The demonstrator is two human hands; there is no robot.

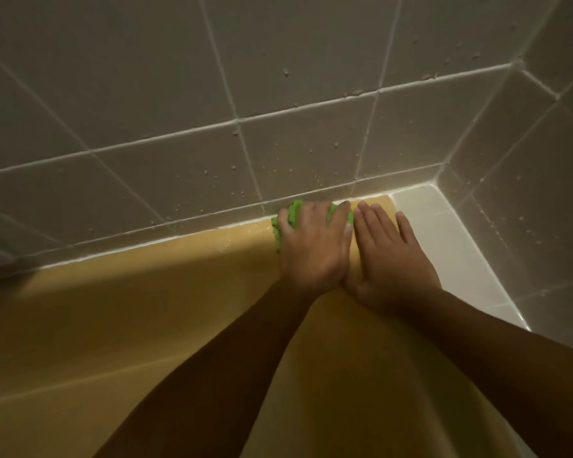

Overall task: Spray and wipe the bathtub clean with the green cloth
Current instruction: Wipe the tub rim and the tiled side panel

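— Where is the cloth now?

— The green cloth (pixel 293 213) is bunched under my left hand (pixel 313 249). It is on the far rim of the bathtub (pixel 146 292), right against the tiled wall (pixel 179 127) and near the right corner. My fingers curl over it and press it down, so only some green edges show around them.

— And the other hand?

— My right hand (pixel 391 256) lies flat on the rim just beside it. Its fingers are straight and a little spread, and it holds nothing.

— What can go wrong from here?

— The rim looks wet, and there are drops on the wall too. I seem to lean on both hands, so I think a palm can slip toward the inside of the tub. The bunched cloth can also pass over the white seam at the wall without cleaning it. No spray bottle is in view, so I cannot tell if this part is sprayed.
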